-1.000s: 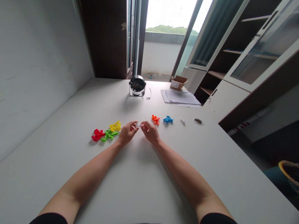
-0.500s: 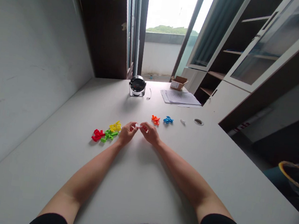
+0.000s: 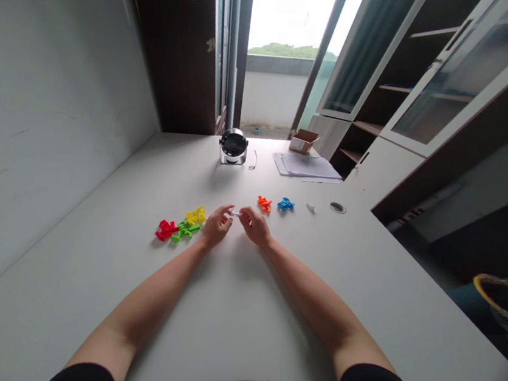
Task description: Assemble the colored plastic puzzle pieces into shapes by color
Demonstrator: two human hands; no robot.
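Note:
Above the middle of the table, a small white plastic piece sits between my two hands. The thumb and fingertips of my right hand pinch its right end. My left hand is at its left end, with thumb and index finger apart; whether a fingertip touches the piece is hard to tell. Left of that hand lie yellow pieces, green pieces and red pieces in small piles. Beyond my right hand are orange pieces, blue pieces and a loose white piece.
A white tabletop stretches under both arms. Toward its far edge stand a black round device on a stand, an open cardboard box and stacked papers. A ringed cable hole is at the right. A wall borders the left.
My left thumb has moved down and away from the white piece, widening the gap to the index finger. My right hand keeps its pinch, and the coloured piles have not moved.

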